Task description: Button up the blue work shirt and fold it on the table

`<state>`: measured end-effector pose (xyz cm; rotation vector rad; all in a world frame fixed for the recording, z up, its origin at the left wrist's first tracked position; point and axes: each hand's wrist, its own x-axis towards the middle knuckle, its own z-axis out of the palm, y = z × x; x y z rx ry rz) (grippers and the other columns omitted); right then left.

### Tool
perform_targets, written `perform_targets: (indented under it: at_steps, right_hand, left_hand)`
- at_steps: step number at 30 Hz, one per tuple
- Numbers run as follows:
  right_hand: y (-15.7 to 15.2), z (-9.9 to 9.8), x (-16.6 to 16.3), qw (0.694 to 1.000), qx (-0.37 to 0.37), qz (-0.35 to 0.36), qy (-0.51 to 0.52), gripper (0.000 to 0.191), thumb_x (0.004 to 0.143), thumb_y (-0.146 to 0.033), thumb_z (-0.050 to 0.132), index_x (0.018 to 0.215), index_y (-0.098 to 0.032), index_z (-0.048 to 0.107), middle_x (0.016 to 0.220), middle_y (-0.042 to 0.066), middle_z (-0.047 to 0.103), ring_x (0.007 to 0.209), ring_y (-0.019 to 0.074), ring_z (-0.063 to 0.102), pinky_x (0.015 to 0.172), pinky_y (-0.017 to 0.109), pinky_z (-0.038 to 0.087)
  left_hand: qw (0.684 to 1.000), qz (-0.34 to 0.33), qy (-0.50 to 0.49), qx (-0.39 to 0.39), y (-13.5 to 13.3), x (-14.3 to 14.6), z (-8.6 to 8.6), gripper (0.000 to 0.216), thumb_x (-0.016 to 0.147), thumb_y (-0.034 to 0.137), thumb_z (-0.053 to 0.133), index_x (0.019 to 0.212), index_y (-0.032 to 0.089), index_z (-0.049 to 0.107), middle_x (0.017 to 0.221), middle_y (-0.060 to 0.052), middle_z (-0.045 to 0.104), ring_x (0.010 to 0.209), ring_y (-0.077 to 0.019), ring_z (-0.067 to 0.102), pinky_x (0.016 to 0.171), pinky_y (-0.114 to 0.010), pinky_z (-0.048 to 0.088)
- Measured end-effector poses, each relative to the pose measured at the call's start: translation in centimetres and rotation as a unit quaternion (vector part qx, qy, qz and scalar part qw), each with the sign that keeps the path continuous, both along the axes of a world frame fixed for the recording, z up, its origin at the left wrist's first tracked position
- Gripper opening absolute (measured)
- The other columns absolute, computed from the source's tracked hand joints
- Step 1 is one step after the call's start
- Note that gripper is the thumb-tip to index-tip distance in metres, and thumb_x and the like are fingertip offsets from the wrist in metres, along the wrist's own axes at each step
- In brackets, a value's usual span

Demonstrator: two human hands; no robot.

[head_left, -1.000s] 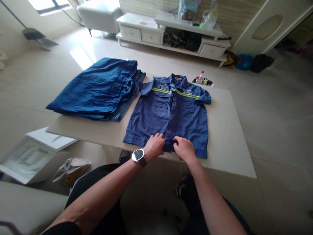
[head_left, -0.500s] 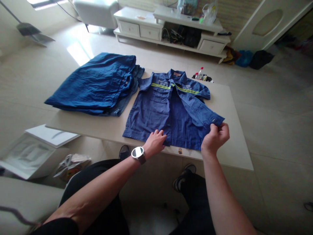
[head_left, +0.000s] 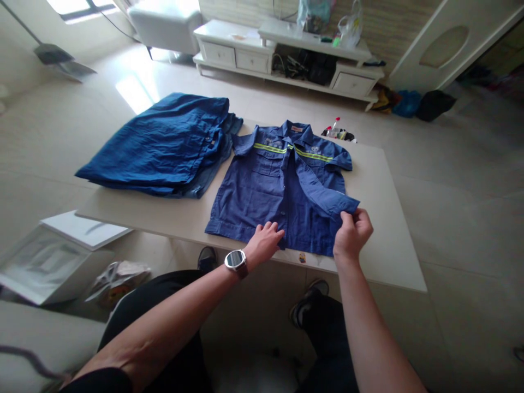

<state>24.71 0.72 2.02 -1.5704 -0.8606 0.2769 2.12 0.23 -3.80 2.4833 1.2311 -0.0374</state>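
Observation:
A blue short-sleeved work shirt [head_left: 254, 191] with yellow reflective stripes lies collar-away on the beige table [head_left: 385, 245]. My right hand [head_left: 352, 233] pinches the lower corner of the shirt's right front panel, lifted and turned back so the inside shows. My left hand [head_left: 266, 243], with a watch on its wrist, rests closed on the hem of the left front panel near the middle.
A pile of folded blue garments [head_left: 159, 147] covers the table's left part. Small bottles [head_left: 335, 128] stand beyond the far edge. A white TV cabinet [head_left: 286, 54] lines the back wall. A white box [head_left: 53, 256] sits on the floor at left.
My right hand took the right front panel's lower corner, pulled it open to the right, and has since drawn it back slightly inward. The left hand stayed at the hem.

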Motion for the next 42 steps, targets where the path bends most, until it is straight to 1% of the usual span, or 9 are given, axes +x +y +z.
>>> perform_targets:
  at_steps: [3,7,12,15,17,19,25,31,42]
  right_hand:
    - [0.2,-0.1,0.0,1.0,-0.005,0.003,0.012,0.017,0.071,-0.036,0.064,0.075,-0.02,0.061,0.069,-0.003,0.059,0.069,0.016,0.052,0.069,0.028,0.044]
    - [0.3,-0.5,0.1,0.999,-0.014,0.035,0.037,0.019,0.071,-0.036,0.066,0.078,-0.018,0.065,0.072,-0.002,0.064,0.072,0.0171,0.055,0.071,0.029,0.046]
    - [0.2,-0.8,0.6,0.998,-0.011,0.023,0.062,0.02,0.071,-0.037,0.067,0.081,-0.019,0.065,0.075,-0.002,0.066,0.074,0.0176,0.057,0.075,0.031,0.047]
    - [0.0,-0.3,0.9,0.997,0.045,-0.053,0.045,0.018,0.071,-0.034,0.067,0.081,-0.019,0.064,0.076,-0.001,0.063,0.075,0.0183,0.057,0.077,0.033,0.048]
    - [-0.3,0.3,1.2,0.986,0.102,-0.133,-0.003,0.015,0.072,-0.032,0.065,0.081,-0.021,0.061,0.078,-0.001,0.061,0.077,0.0195,0.056,0.079,0.034,0.048]
    - [-0.4,0.8,1.5,0.975,0.141,-0.169,-0.042,0.014,0.072,-0.031,0.064,0.082,-0.022,0.06,0.08,0.001,0.061,0.079,0.0208,0.057,0.08,0.036,0.049]
    - [-0.3,0.7,1.7,0.99,0.091,-0.103,-0.035,0.02,0.075,-0.037,0.066,0.086,-0.021,0.063,0.082,0.001,0.065,0.077,0.0209,0.059,0.076,0.035,0.048]
    - [-0.2,0.7,1.7,0.994,0.068,-0.085,-0.025,0.02,0.077,-0.037,0.068,0.085,-0.019,0.064,0.08,0.0,0.064,0.078,0.0192,0.057,0.075,0.032,0.046]
    - [-0.1,0.4,2.2,0.995,0.078,-0.065,0.005,0.021,0.08,-0.035,0.069,0.091,-0.018,0.068,0.086,0.001,0.067,0.084,0.0199,0.06,0.088,0.035,0.05]
  left_hand:
    - [1.0,-0.003,-0.007,-0.007,0.5,0.0,-0.1,0.019,0.1,0.022,0.054,0.115,0.021,0.066,0.122,-0.012,0.063,0.115,-0.0281,0.056,0.095,-0.043,0.047]
    - [0.999,0.02,-0.028,-0.007,1.6,-0.5,0.4,0.024,0.103,0.017,0.043,0.102,0.021,0.067,0.111,-0.009,0.067,0.106,-0.0237,0.06,0.093,-0.041,0.047]
    - [0.999,0.017,-0.042,-0.011,1.1,-0.5,0.8,0.019,0.097,0.034,0.062,0.112,0.024,0.068,0.116,-0.008,0.067,0.111,-0.0264,0.061,0.092,-0.04,0.051]
    - [0.999,-0.013,-0.035,-0.028,0.1,-0.3,0.2,0.029,0.092,0.031,0.069,0.121,0.027,0.069,0.122,-0.008,0.064,0.114,-0.027,0.06,0.093,-0.04,0.052]
    - [0.999,-0.019,-0.031,-0.031,-0.2,-0.2,-0.3,0.029,0.092,0.026,0.068,0.121,0.029,0.069,0.124,-0.008,0.062,0.115,-0.0267,0.06,0.092,-0.04,0.052]
    - [0.999,-0.021,-0.031,-0.032,-0.2,-0.2,-0.5,0.029,0.091,0.022,0.068,0.119,0.028,0.069,0.123,-0.008,0.062,0.114,-0.0266,0.06,0.091,-0.04,0.052]
    - [0.999,-0.002,-0.028,-0.024,-0.1,0.1,-0.1,0.023,0.091,0.016,0.065,0.113,0.024,0.063,0.122,-0.008,0.063,0.114,-0.0271,0.062,0.091,-0.042,0.053]
    - [0.999,0.014,-0.039,-0.026,-0.1,0.7,-0.2,0.036,0.086,0.025,0.072,0.119,0.019,0.06,0.128,-0.011,0.064,0.116,-0.0301,0.063,0.095,-0.046,0.054]
    - [0.995,0.036,-0.089,-0.018,0.3,1.0,-0.4,0.031,0.084,0.006,0.055,0.113,0.017,0.062,0.118,-0.013,0.069,0.109,-0.0304,0.067,0.09,-0.044,0.055]
